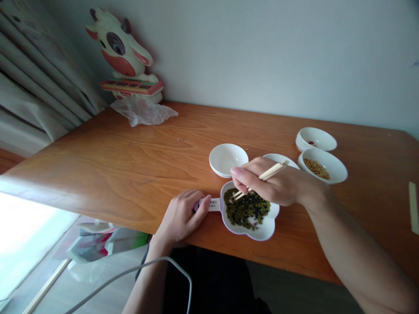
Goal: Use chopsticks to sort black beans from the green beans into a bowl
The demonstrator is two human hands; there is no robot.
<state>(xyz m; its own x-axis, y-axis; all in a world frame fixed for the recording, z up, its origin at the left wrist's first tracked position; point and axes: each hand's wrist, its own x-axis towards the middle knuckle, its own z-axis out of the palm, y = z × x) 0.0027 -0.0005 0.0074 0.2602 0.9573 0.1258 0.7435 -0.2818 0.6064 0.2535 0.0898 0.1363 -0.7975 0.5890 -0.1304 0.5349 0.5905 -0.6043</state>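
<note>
My left hand (185, 213) is closed around the purple handle of a white, purple-rimmed scalloped dish (269, 224) near the table's front edge. Small green beans (240, 213) lie spread in the dish, with some dark ones among them. In my right hand (271, 181) is a pair of wooden chopsticks (271, 171), held over the dish with the tips down among the beans. Whether the tips pinch a bean is too small to tell. A white bowl (228, 159) stands just behind the dish, and another white bowl (281, 160) is partly hidden behind my right hand.
At the right, one white bowl (337, 172) holds pale yellow beans, and a bowl behind it (319, 137) holds a few reddish-brown bits. A cow-shaped toy keyboard (131, 87) and a clear plastic bag (144, 112) sit at the back left. A grey cable (131, 269) crosses my left forearm.
</note>
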